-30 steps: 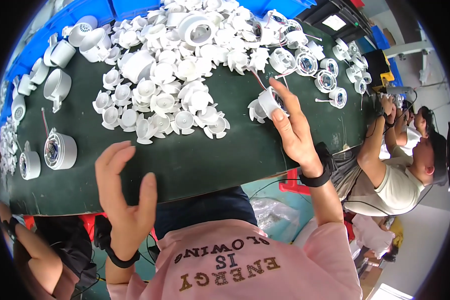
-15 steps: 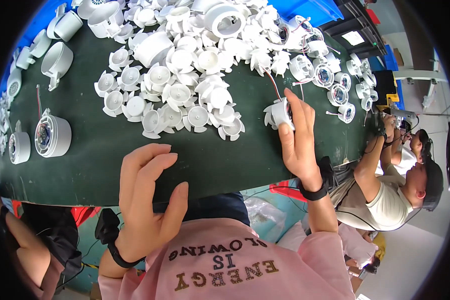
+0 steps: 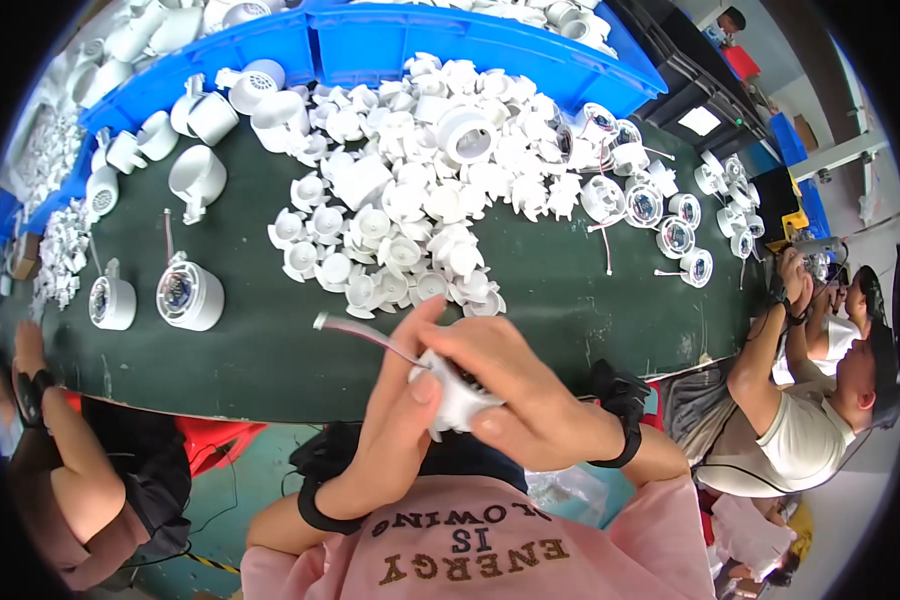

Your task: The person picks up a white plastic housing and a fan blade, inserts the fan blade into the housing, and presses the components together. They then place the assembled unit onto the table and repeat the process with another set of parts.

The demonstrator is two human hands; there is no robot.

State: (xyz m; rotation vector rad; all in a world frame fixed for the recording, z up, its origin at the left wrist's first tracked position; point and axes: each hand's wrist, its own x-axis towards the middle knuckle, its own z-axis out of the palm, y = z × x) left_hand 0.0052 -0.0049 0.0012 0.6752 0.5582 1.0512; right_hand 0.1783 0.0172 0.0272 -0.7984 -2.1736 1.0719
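Note:
Close to my body, just over the table's front edge, both my hands hold one small white fan motor unit [image 3: 458, 402] with white blades and a red-and-white wire lead [image 3: 370, 333] trailing off to the left. My left hand [image 3: 395, 425] has its fingers round the unit's left side. From the right, my right hand [image 3: 535, 395] grips it between thumb and fingers, which hide part of its dark centre. Beyond my hands lies a big heap of white fan impellers [image 3: 410, 225] on the dark green table [image 3: 300, 375].
Two round white housings with wires [image 3: 192, 295] stand at left. Blue bins [image 3: 450, 45] holding white parts line the back. Several wired motor units [image 3: 675, 235] lie at right. A co-worker [image 3: 810, 400] sits at right; another person's arm [image 3: 75, 450] shows at left.
My right hand has brought the fan motor unit from the table's right side toward my body. My left hand has moved in and closed on it. The view has shifted, showing more bins.

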